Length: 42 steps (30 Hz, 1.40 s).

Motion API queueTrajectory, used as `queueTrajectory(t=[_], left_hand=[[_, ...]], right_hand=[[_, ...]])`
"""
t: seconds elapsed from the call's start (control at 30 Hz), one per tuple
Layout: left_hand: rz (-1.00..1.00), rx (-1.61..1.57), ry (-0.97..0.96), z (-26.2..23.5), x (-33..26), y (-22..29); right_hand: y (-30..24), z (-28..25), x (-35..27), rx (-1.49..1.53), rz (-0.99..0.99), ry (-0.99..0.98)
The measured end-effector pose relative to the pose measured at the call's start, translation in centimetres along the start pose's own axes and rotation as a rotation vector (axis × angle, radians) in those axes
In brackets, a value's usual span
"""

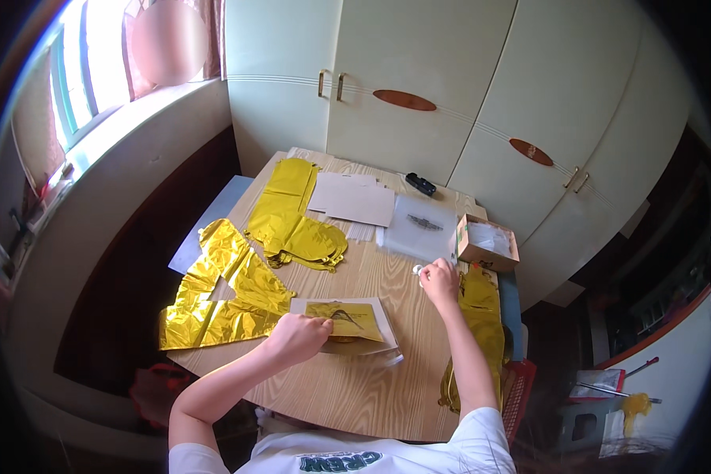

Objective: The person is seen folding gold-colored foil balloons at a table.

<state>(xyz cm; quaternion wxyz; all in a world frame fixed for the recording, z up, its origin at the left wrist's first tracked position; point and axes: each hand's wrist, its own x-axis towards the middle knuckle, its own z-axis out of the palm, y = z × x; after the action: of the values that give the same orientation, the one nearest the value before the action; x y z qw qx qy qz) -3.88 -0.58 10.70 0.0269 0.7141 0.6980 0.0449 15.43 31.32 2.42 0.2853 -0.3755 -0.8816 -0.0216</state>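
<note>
Over the wood-grained table (379,395), a flat clear-plastic packet (347,318) showing smooth gold film is pinched at its left side by the curled left hand (302,333). Right of the packet, the right hand (440,280) pinches a small white piece (417,270); left of the packet lies crinkled gold foil (237,280) with a triangular hole.

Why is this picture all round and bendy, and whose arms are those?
There's no robot here, just a person's two bare arms. The person wears a camera on their head, looking down, and its very wide lens bends straight edges. The left hand is at a flat gold packet; the right hand pinches something small and white, too tiny to name. On the wooden table are shiny gold sheets, pale flat sheets, clear plastic bags, a black object and an open box.
</note>
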Motion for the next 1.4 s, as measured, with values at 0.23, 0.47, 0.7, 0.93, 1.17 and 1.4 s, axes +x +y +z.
queueTrajectory(t=[0.23, 0.47, 0.7, 0.93, 1.17, 1.4], left_hand=[[0.001, -0.024, 0.034, 0.0, 0.5, -0.6], [0.011, -0.038, 0.066, 0.0, 0.6, -0.1], [-0.012, -0.038, 0.021, 0.7, 0.2, 0.1], [0.002, -0.011, 0.002, 1.2, -0.1, 1.0], [-0.035, 0.102, 0.06, 2.3, -1.0, 2.5], [-0.029, 0.301, 0.248, 7.3, -3.5, 3.0]], right_hand=[[-14.2, -16.5, -4.3, 0.752, -0.348, -0.319], [-18.5, -12.1, -9.2, 0.2, -0.55, -0.182], [-19.4, -13.6, -12.0, 0.29, -0.587, -0.296], [-19.0, -10.3, -13.6, 0.328, -0.502, -0.486], [-20.2, -10.3, -11.4, 0.273, -0.395, -1.013], [-17.7, -10.8, -15.8, 0.347, -0.738, -0.87]])
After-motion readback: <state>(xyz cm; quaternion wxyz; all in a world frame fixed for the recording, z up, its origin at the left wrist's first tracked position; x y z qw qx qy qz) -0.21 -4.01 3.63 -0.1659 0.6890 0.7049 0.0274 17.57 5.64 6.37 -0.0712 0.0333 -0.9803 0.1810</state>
